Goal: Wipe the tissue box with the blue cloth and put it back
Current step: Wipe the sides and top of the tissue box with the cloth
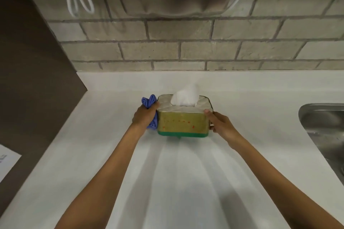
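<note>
Tissue box gripped from both ends on white desk.

Nearest, bare white desk (pixel 186 182). Further out, left hand (pixel 144 116) closed round bunched blue cloth (pixel 149 107), pressing it against left end of tissue box (pixel 183 123); right hand (pixel 220 123) partly curled, gripping right end. White tissue (pixel 185 95) poking from top. Steel sink (pixel 323 128) off right. Behind, grey brick wall (pixel 186 50).
</note>
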### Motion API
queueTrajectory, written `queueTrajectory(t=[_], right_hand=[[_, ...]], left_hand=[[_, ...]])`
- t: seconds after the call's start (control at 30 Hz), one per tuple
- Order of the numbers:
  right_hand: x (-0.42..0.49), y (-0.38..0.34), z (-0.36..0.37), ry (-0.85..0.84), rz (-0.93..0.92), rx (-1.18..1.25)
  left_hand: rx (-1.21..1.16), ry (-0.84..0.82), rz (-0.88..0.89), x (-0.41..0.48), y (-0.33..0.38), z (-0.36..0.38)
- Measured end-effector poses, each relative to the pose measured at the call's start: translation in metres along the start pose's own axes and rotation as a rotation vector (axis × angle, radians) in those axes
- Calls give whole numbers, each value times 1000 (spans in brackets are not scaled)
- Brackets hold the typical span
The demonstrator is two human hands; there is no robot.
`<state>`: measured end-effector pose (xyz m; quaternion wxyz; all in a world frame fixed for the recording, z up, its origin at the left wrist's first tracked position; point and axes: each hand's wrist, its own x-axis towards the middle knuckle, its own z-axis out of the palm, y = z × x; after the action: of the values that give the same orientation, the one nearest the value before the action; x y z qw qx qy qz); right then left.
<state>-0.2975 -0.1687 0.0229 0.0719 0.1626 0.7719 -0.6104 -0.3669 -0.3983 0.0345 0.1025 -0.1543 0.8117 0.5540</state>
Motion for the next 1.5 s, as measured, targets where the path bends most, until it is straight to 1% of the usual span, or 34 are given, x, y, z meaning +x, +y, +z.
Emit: queueTrajectory(t=[0.1, 0.2, 0.3, 0.43, 0.53, 0.6, 0.63, 0.73, 0.8, 0.87, 0.93, 1.03, 1.1, 1.17, 1.2, 1.27, 1.3, 1.4, 1.5], right_hand=[[-24, 3, -8, 10, 1, -77], [-43, 2, -14, 8, -13, -123], [-54, 3, -15, 18, -37, -94], [-63, 6, -15, 49, -195, -126], [-63, 11, -23, -57, -263, -210], [-62, 13, -30, -166, -261, -311], [-60, 13, -33, -200, -278, -417], [-52, 16, -36, -176, -409, -757], [-45, 17, -36, -175, -498, -823], [-37, 19, -35, -184, -528, -764], [-30, 19, -35, -184, -542, -657], [-23, 16, -36, -208, -544, -557], [-18, 14, -37, -223, -548, -537], [-16, 13, -38, -231, -549, -534], [-15, 13, -38, -235, -546, -532], [-15, 12, -38, -242, -537, -530], [-15, 12, -38, -243, -533, -527], [-17, 14, -38, -234, -522, -515], [-18, 14, -38, -220, -525, -512]], left_hand=[[93, -5, -51, -23, -2, -6], [120, -30, -79, -40, -4, -13], [123, -43, -91, -50, -5, -18], [102, -27, -114, -56, -5, -19], [92, -17, -114, -56, -1, -18], [79, -13, -114, -56, 2, -18], [82, -8, -110, -55, 3, -17], [106, 26, -102, -53, 6, -14], [117, 47, -94, -53, 8, -13], [120, 62, -42, -55, 9, -9], [140, 128, 51, -65, 8, -4], [164, 213, 286, -83, -5, 8], [257, 213, 461, -99, -14, 15], [305, 239, 569, -105, -22, 21], [265, 264, 577, -106, -23, 25], [150, 345, 528, -104, -20, 33], [147, 400, 502, -102, -17, 37], [315, 526, 468, -96, -12, 51], [466, 541, 516, -98, -19, 57]])
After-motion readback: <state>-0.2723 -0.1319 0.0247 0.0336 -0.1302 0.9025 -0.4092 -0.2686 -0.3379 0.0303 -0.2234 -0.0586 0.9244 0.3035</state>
